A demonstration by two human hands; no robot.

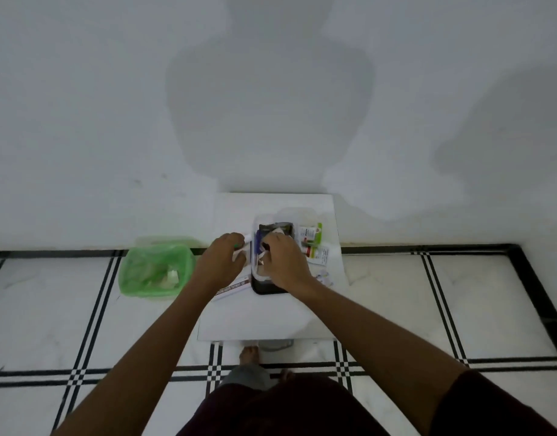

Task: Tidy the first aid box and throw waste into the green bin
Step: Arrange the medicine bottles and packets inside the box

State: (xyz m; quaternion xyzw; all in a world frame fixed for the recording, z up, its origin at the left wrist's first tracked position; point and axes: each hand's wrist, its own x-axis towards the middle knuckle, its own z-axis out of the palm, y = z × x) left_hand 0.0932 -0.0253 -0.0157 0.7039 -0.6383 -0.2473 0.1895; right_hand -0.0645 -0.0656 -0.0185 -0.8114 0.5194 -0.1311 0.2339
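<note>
— Where's the box?

— The clear plastic first aid box sits under my right hand, whose fingers pinch a scrap of white paper. My left hand, just beside it, clutches small white pieces.

— Room to move?

— The green-lined bin stands left of the small white table, against the wall, on a striped tile floor.
</note>
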